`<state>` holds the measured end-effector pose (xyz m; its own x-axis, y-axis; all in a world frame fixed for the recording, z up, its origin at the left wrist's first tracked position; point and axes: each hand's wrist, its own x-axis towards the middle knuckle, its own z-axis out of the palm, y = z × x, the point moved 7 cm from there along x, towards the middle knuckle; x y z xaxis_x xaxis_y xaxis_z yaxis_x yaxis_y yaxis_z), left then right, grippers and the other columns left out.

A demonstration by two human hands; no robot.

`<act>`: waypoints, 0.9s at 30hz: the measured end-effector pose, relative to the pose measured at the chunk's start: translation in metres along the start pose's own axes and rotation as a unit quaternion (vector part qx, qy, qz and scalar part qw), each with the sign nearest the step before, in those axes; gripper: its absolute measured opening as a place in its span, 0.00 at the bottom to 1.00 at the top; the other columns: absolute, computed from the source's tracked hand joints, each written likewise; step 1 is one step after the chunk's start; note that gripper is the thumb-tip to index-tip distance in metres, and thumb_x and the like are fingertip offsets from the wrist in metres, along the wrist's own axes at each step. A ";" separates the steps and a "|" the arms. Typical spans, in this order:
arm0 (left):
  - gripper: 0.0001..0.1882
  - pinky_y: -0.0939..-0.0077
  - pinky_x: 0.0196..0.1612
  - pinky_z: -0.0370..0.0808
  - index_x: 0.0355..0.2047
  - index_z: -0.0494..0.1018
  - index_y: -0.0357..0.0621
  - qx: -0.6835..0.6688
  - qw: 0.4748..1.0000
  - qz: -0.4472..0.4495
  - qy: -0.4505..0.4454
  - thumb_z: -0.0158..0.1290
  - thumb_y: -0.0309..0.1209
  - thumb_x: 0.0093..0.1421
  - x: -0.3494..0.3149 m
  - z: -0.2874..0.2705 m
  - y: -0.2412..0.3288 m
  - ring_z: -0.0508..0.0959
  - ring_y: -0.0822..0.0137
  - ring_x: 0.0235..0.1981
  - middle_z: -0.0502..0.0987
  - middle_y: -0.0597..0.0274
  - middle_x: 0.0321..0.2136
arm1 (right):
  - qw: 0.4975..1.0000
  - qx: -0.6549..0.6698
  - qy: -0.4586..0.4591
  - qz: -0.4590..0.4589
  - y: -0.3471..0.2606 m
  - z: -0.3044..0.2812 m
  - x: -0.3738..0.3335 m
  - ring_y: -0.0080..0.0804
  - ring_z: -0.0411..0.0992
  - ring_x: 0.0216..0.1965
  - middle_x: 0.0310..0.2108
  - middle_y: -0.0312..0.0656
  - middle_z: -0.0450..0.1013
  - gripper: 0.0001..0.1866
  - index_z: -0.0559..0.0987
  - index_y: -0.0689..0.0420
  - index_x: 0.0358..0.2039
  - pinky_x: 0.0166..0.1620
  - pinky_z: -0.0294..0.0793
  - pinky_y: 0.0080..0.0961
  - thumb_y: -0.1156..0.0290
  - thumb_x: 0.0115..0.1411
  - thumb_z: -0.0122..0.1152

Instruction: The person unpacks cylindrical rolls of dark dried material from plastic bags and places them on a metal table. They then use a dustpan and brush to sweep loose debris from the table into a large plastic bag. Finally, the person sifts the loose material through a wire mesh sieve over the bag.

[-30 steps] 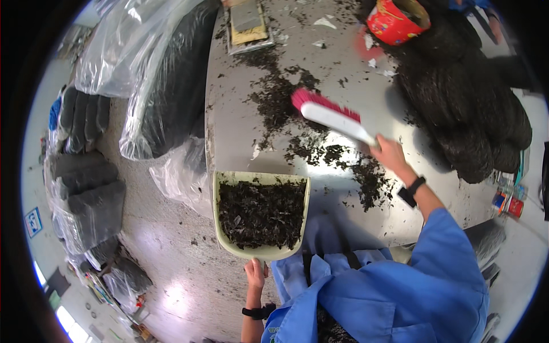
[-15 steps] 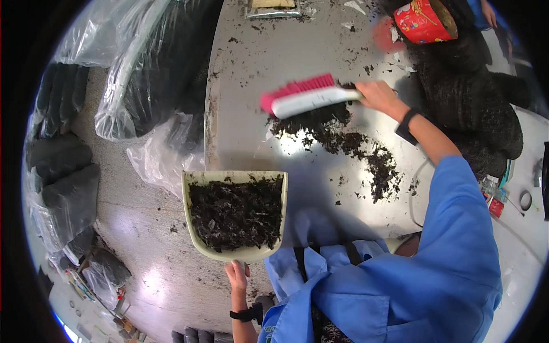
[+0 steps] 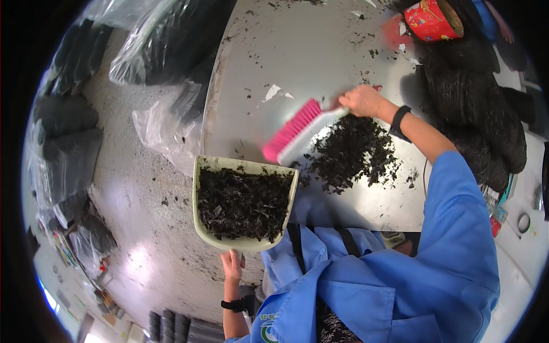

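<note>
So in the head view, the left hand (image 3: 233,266) has its fingers wrapped around the handle of a pale dustpan (image 3: 246,246), which sits at the near left edge of the table (image 3: 309,63), loaded with dark flakes (image 3: 243,206). The right hand (image 3: 360,102) is clenched on the handle of a pink-and-white brush (image 3: 304,131), held slanted, with its near end close to the dustpan's far right corner. Just right of the brush there's a loose dark pile (image 3: 354,151). Far right: a red tub (image 3: 430,22) beside some bulky black bundles (image 3: 469,103).
</note>
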<state>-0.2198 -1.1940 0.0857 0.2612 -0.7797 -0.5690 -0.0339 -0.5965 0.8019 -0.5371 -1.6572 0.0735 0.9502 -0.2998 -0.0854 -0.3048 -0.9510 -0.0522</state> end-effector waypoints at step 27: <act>0.28 0.70 0.19 0.65 0.17 0.64 0.36 -0.013 0.998 -0.025 0.062 0.40 0.47 0.66 -0.182 0.100 -0.215 0.66 0.71 0.12 0.63 0.61 0.08 | 0.998 -0.007 0.063 -0.018 -0.114 0.004 -0.073 0.50 0.73 0.30 0.28 0.50 0.74 0.14 0.73 0.58 0.39 0.31 0.72 0.40 0.73 0.52 0.61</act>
<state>-0.3562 -0.9427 -0.0010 0.3789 -0.7190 -0.5827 0.0065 -0.6276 0.7785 -0.5717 -1.5266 0.0821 0.9612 -0.2725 0.0425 -0.2710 -0.9618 -0.0383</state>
